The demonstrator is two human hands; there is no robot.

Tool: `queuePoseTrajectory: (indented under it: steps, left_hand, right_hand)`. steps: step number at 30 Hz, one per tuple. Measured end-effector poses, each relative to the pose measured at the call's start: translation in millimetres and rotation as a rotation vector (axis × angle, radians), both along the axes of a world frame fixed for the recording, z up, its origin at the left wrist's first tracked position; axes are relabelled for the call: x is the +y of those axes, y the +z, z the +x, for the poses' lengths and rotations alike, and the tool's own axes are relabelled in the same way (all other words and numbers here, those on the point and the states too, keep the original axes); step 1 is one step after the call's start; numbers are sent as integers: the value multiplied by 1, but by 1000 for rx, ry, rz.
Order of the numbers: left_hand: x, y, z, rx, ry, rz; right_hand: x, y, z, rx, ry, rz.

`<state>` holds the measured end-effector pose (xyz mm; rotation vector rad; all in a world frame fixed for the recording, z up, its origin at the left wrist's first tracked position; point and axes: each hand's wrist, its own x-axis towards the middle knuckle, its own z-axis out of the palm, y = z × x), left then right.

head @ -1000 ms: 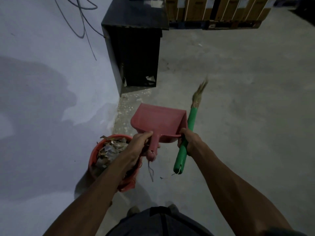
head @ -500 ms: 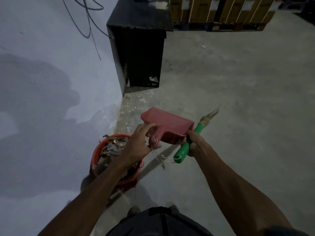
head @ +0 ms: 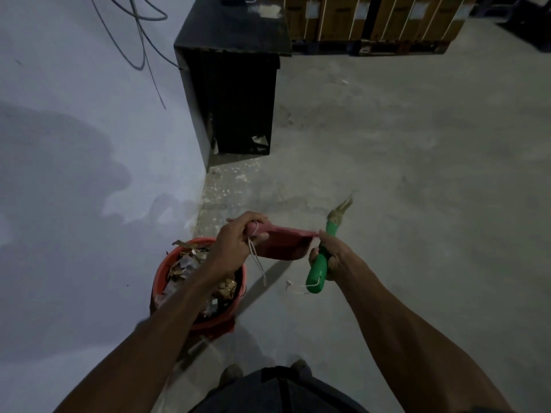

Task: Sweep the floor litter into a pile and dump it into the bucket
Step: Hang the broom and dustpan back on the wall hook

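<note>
While I watch through the head camera, the left hand [head: 238,239] grips the handle end of the pink dustpan [head: 283,244], fingers curled round it, with a pale string loop [head: 258,263] dangling below the fist. The pan is held up off the floor, seen nearly edge-on, just right of and above the orange bucket [head: 190,293]. The right hand [head: 328,254] is wrapped around the green handle of the hand broom [head: 320,263], and its fingertips also touch the pan's far corner. The broom's straw bristles [head: 343,208] point up and away from me; a white cord [head: 298,286] hangs from the handle's butt.

The bucket stands on the concrete floor [head: 417,174] against the pale wall [head: 74,144], full of paper scraps and dry litter [head: 190,263]. Pale crumbs [head: 226,183] speckle the floor in front of a black cabinet [head: 232,93]. Brown cartons [head: 372,16] line the back; they carry white labels, but I cannot read any writing on them. Cables [head: 140,31] hang down the wall.
</note>
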<state>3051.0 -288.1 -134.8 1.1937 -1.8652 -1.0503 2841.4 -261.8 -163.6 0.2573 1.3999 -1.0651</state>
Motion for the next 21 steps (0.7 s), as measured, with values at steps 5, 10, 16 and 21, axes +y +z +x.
queuePoseTrajectory:
  steps: [5, 10, 16, 21]
  left_hand:
    - [-12, -5, 6, -27, 244, -27]
    - [-16, -10, 3, -34, 219, -44]
    - [-33, 0, -21, -110, 107, -9]
    - [-60, -9, -27, -201, -56, -68]
  right_hand:
    - [0, -7, -7, 50, 16, -53]
    - [0, -2, -5, 158, 117, -130]
    - [9, 5, 2, 461, 383, -221]
    - [15, 17, 9, 580, 554, -349]
